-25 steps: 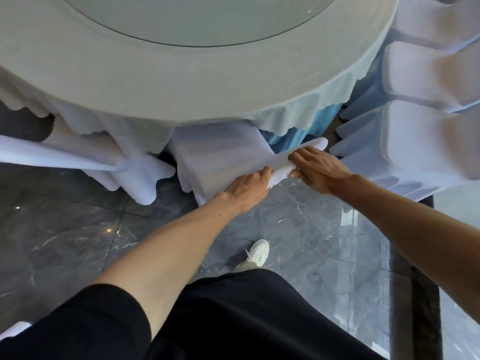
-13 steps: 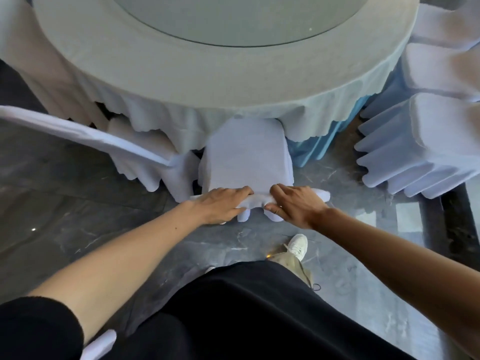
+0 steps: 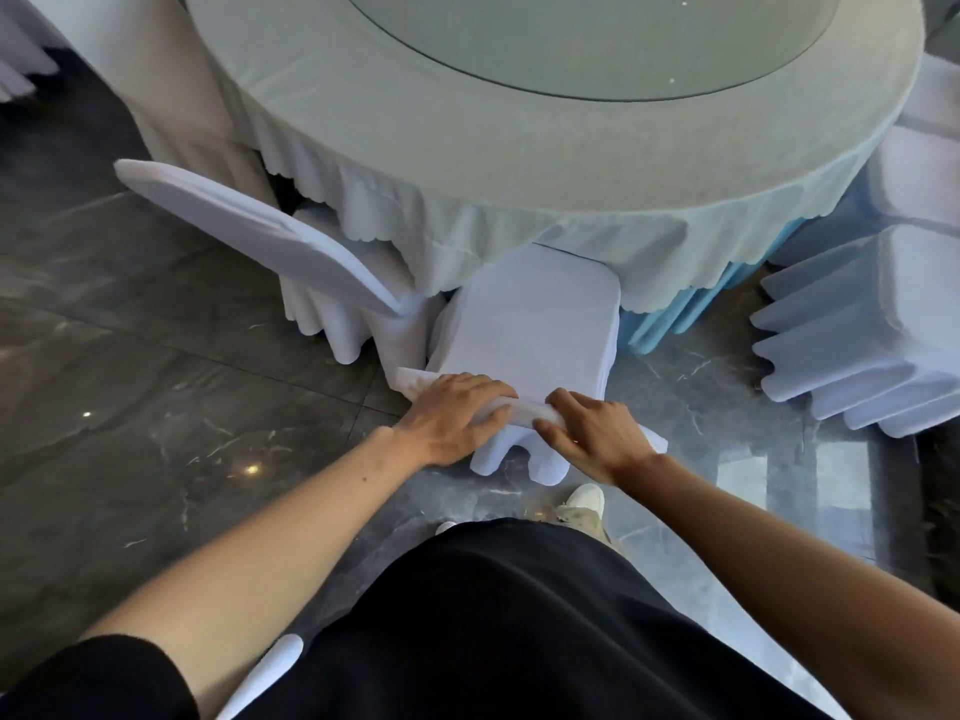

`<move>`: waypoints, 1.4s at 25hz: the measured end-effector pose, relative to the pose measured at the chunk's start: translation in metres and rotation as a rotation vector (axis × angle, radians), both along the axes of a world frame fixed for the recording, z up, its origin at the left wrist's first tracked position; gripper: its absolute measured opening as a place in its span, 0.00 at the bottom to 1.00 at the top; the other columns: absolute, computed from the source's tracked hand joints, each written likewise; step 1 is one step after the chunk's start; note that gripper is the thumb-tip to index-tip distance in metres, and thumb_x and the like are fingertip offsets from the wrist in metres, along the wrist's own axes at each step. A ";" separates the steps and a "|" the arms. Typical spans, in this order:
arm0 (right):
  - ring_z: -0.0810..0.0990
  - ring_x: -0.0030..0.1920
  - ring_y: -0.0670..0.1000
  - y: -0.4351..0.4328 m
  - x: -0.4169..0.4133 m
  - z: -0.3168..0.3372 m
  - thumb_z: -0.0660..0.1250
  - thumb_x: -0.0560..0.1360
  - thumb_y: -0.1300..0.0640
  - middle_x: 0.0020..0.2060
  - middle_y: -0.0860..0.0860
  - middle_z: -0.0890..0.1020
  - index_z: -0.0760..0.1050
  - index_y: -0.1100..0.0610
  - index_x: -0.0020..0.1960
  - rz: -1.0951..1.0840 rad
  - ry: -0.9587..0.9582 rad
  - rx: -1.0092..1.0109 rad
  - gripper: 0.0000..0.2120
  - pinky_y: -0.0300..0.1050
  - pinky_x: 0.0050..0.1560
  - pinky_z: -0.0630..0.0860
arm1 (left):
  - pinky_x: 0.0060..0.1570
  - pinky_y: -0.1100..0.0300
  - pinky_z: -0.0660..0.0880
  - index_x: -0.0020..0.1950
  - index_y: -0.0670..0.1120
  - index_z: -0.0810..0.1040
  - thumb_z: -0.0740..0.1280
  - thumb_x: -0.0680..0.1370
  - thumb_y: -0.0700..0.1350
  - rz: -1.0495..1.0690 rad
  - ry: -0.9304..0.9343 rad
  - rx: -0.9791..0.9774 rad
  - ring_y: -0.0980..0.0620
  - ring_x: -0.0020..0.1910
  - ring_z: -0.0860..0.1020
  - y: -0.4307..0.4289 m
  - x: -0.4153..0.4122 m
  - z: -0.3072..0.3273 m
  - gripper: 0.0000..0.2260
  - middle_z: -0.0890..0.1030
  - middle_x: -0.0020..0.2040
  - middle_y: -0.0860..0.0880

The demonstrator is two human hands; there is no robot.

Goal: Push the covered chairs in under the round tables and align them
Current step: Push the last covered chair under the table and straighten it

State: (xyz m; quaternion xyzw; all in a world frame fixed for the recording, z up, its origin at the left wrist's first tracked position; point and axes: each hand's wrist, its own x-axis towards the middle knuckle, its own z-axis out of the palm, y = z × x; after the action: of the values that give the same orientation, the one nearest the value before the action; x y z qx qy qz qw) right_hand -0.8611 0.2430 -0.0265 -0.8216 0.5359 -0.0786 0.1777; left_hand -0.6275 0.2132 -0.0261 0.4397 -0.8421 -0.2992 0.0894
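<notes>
White-covered chair (image 3: pixel 524 324) front tucked under tablecloth (image 3: pixel 519 200) hem.

- Bare forearms on both sides, no watch, no rings showing on the left hand (image 3: pixel 452 415) or the right hand (image 3: pixel 597 433).
- A black short sleeve (image 3: pixel 88 678) covers the left upper arm, ending above the elbow.
- A loose black top (image 3: pixel 519 626) fills the lower middle of the view.
- Below its hem, a strip of pale khaki trouser leg (image 3: pixel 584 522).
- One white sneaker (image 3: pixel 587 495) with laces, toe just peeking out.
</notes>
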 end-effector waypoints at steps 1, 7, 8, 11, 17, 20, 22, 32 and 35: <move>0.69 0.31 0.50 0.003 -0.002 -0.001 0.45 0.78 0.34 0.36 0.47 0.77 0.69 0.52 0.51 -0.025 -0.001 -0.005 0.25 0.43 0.36 0.64 | 0.54 0.51 0.69 0.54 0.49 0.77 0.49 0.80 0.56 0.069 0.044 -0.053 0.50 0.48 0.76 0.004 -0.005 -0.006 0.19 0.81 0.48 0.51; 0.73 0.26 0.51 -0.007 -0.007 -0.012 0.42 0.79 0.34 0.29 0.47 0.77 0.74 0.53 0.44 -0.077 0.062 -0.183 0.29 0.38 0.30 0.57 | 0.42 0.51 0.69 0.38 0.48 0.78 0.48 0.80 0.52 0.332 -0.018 -0.246 0.48 0.37 0.77 -0.006 -0.027 -0.030 0.22 0.81 0.35 0.52; 0.74 0.25 0.51 -0.012 -0.008 -0.014 0.43 0.79 0.35 0.27 0.47 0.76 0.74 0.54 0.41 -0.081 0.072 -0.211 0.29 0.38 0.29 0.56 | 0.40 0.52 0.69 0.36 0.48 0.78 0.50 0.79 0.51 0.372 0.017 -0.289 0.49 0.34 0.77 -0.010 -0.028 -0.032 0.21 0.81 0.33 0.52; 0.75 0.24 0.51 -0.023 -0.007 -0.019 0.46 0.80 0.36 0.26 0.47 0.75 0.73 0.53 0.38 -0.080 0.071 -0.264 0.27 0.38 0.28 0.56 | 0.36 0.54 0.68 0.33 0.48 0.78 0.53 0.77 0.48 0.413 0.091 -0.408 0.49 0.30 0.76 -0.023 -0.026 -0.038 0.18 0.81 0.31 0.52; 0.74 0.23 0.55 -0.097 -0.021 -0.016 0.45 0.79 0.36 0.25 0.49 0.76 0.72 0.54 0.37 -0.174 0.043 -0.264 0.28 0.38 0.28 0.57 | 0.37 0.54 0.72 0.34 0.48 0.79 0.52 0.76 0.49 0.439 0.044 -0.371 0.46 0.32 0.77 -0.099 -0.045 -0.035 0.19 0.81 0.32 0.51; 0.72 0.22 0.56 -0.127 -0.020 -0.014 0.46 0.79 0.37 0.24 0.49 0.75 0.70 0.54 0.36 -0.198 0.056 -0.273 0.27 0.39 0.29 0.57 | 0.36 0.55 0.72 0.33 0.48 0.79 0.53 0.75 0.49 0.470 0.025 -0.371 0.45 0.32 0.78 -0.128 -0.050 -0.034 0.18 0.81 0.32 0.50; 0.72 0.21 0.57 -0.141 -0.017 -0.015 0.47 0.79 0.38 0.23 0.49 0.75 0.70 0.54 0.36 -0.192 0.055 -0.281 0.26 0.39 0.29 0.56 | 0.35 0.56 0.69 0.33 0.48 0.80 0.52 0.74 0.49 0.495 0.012 -0.376 0.45 0.31 0.78 -0.143 -0.047 -0.037 0.19 0.81 0.31 0.50; 0.72 0.22 0.56 -0.125 -0.003 -0.016 0.45 0.79 0.35 0.23 0.50 0.74 0.68 0.55 0.35 -0.249 0.038 -0.198 0.29 0.39 0.29 0.56 | 0.33 0.56 0.68 0.30 0.47 0.79 0.53 0.75 0.47 0.511 0.141 -0.464 0.48 0.26 0.76 -0.134 -0.039 -0.051 0.20 0.80 0.28 0.51; 0.72 0.23 0.57 -0.105 0.004 -0.015 0.49 0.78 0.35 0.23 0.50 0.74 0.67 0.54 0.34 -0.235 0.045 -0.131 0.26 0.40 0.28 0.56 | 0.31 0.55 0.68 0.30 0.47 0.78 0.54 0.73 0.46 0.500 0.150 -0.453 0.48 0.26 0.75 -0.118 -0.032 -0.054 0.17 0.79 0.27 0.51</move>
State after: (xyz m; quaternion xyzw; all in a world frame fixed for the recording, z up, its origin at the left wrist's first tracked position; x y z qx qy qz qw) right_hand -0.8571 0.1376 -0.0418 -0.7646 0.6261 -0.1149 0.1013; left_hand -0.6590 0.0953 -0.0797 0.5783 -0.7444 -0.1048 0.3170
